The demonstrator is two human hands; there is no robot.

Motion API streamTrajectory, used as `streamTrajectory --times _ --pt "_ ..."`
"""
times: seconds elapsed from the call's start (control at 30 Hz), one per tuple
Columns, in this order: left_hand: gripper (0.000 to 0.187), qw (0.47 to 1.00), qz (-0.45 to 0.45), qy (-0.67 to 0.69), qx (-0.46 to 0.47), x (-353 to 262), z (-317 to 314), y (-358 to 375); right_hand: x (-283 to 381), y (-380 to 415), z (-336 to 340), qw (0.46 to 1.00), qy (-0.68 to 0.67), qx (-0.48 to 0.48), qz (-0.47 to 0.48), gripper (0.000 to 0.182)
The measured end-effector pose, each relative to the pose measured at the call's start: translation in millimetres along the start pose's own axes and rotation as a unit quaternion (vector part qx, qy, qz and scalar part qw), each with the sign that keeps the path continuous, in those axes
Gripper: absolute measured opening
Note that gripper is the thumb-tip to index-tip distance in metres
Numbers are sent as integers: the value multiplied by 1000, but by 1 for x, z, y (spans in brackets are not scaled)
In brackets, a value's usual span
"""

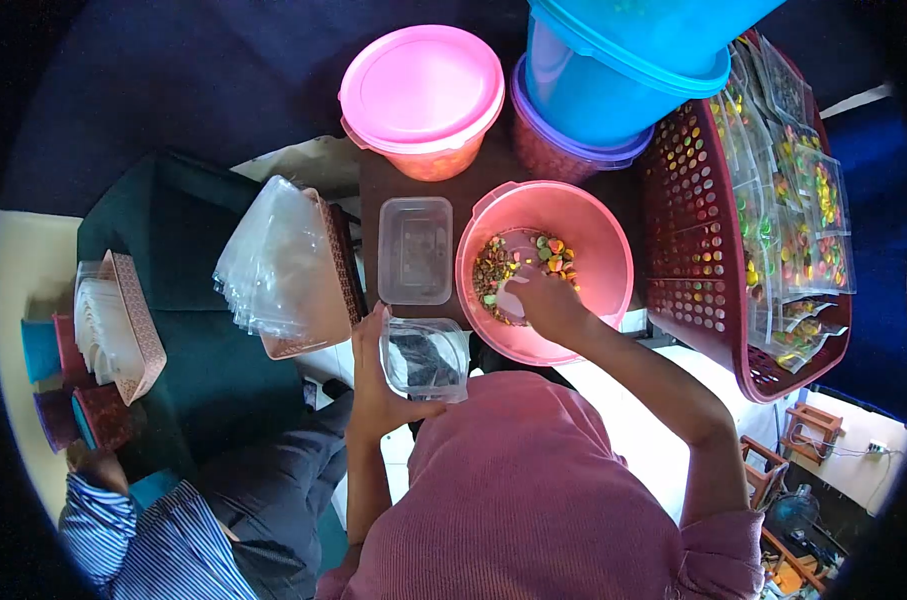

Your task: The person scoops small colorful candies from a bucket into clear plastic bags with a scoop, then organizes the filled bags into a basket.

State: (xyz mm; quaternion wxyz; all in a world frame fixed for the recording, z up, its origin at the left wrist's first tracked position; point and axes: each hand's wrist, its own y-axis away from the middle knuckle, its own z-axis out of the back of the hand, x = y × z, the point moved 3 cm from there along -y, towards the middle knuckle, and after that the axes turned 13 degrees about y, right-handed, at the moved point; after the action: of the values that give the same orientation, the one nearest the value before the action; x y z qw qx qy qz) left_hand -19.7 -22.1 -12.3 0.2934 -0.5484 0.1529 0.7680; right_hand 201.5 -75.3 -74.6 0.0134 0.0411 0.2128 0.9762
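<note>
Over a dark tabletop (pixel 413 187), we hold our right hand (pixel 545 305) inside an open pink tub (pixel 608 290), its fingers closed around a whitish, scoop-like piece (pixel 510 298) amid small, colourful pieces (pixel 555 255) at the bottom; our left hand (pixel 370 375) grips a clear container (pixel 423 355) just beside the tub, thumb and fingers set wide along its sides; a second clear container (pixel 415 250) sits beyond it, left of the tub; a pink-lidded bucket (pixel 421 95) stands behind; a red basket (pixel 685 230) of filled packets (pixel 813 200) flanks us right; lower left, we see another person's striped sleeve (pixel 98 525).
</note>
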Motion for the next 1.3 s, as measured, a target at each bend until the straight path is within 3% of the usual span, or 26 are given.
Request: streamTrajectory --times 0.1,0.3,0.47,0.7,0.77,0.87,1.0,1.17,1.3 --pt "116 1000 3 5 6 0 0 -1 10 -4 -4 999 -35 -4 -20 25" --pt "117 1000 1 2 -4 3 3 1 4 -3 -13 994 86 58 -29 23" --pt "117 999 27 22 -4 8 0 3 2 -2 8 999 52 -1 -16 14" --pt "116 1000 7 3 10 1 1 -2 2 -3 -25 997 75 -14 -15 23" --pt "116 1000 -1 0 10 1 1 -1 -3 -1 -19 988 127 87 -28 25" --pt "116 1000 5 -16 8 2 1 0 -10 5 -14 995 93 28 13 25" --pt "116 1000 21 -8 10 0 -1 -1 -7 2 -8 992 116 42 -6 24" --pt "116 1000 6 -17 14 3 0 -1 -7 7 -29 995 90 -9 35 20" --pt "115 1000 7 -19 11 2 -1 -1 -2 7 -35 996 39 43 71 19"
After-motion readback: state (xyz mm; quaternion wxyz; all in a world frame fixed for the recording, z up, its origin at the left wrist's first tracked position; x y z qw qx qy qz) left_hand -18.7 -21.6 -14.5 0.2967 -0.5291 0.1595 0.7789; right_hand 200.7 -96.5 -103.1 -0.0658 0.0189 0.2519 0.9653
